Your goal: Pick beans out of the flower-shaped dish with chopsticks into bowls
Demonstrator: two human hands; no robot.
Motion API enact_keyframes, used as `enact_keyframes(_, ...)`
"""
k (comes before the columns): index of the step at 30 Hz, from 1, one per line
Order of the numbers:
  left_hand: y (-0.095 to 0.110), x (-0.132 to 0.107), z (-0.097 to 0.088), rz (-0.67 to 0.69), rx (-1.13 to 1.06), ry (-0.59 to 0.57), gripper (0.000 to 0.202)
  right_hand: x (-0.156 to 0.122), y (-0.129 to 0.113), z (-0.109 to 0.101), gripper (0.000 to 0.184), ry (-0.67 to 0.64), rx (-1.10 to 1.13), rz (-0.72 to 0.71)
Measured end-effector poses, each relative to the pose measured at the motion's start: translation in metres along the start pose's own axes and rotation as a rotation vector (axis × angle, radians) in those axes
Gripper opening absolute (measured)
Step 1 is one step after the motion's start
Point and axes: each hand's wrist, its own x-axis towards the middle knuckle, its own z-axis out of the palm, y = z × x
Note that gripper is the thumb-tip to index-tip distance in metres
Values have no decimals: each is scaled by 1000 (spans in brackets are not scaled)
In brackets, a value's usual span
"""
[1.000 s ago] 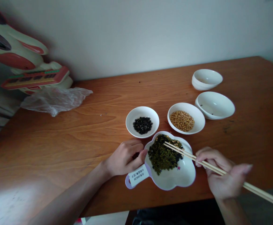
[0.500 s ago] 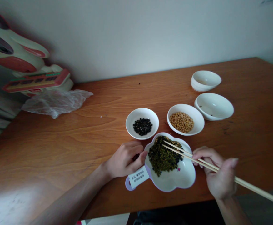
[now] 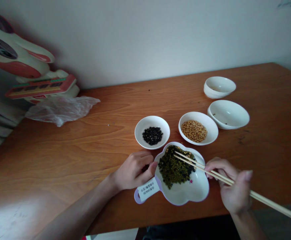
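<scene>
In front of me lies a flower-shaped white dish (image 3: 182,195) with a lilac rim and a labelled handle. Green beans (image 3: 172,171), mixed with black ones and some yellow ones, fill its left and far part. My left hand (image 3: 137,170) is closed at the dish's left edge, thumb on the rim, other fingers curled. A pair of wooden chopsticks (image 3: 235,182) is held in my right hand (image 3: 231,188), right of the dish. Their tips rest over the beans, slightly apart; whether they pinch a bean I cannot tell.
Behind the dish stand a white bowl of black beans (image 3: 152,120) and a white bowl of yellow beans (image 3: 211,136). Farther right are a bowl with a few dark bits (image 3: 231,111) and another white bowl (image 3: 219,93). A plastic bag (image 3: 63,111) and cow-shaped toy (image 3: 28,63) occupy the left.
The view has shifted very slightly. Both hands, the chopsticks and the dish stay in practically the same places.
</scene>
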Motion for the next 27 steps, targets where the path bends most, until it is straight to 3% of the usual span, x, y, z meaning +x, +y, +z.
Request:
enact_keyframes(5,2,0,-1,7,6,-1,36,5,-8,-5,79,-42,-31,-24)
enact_keyframes(8,2,1,-1,20,13,6,36,26,-27,-11,81,-146,-78,-22)
enact_keyframes(13,-1,4,-1,50,21,22,38,91,-71,-16,69,-489,-236,-22)
enact_keyframes(16,-3,7,0,73,43,36,39,125,-92,-12,62,-738,-359,-121)
enact_keyframes(19,-4,8,3,72,55,60,38,143,-106,-4,57,-895,-493,-203)
enact_keyframes(25,-3,11,4,73,73,78,38,148,-118,24,51,-984,-687,-247)
enact_keyframes(27,-2,12,4,84,76,73,38,146,-117,33,46,-906,-595,-285)
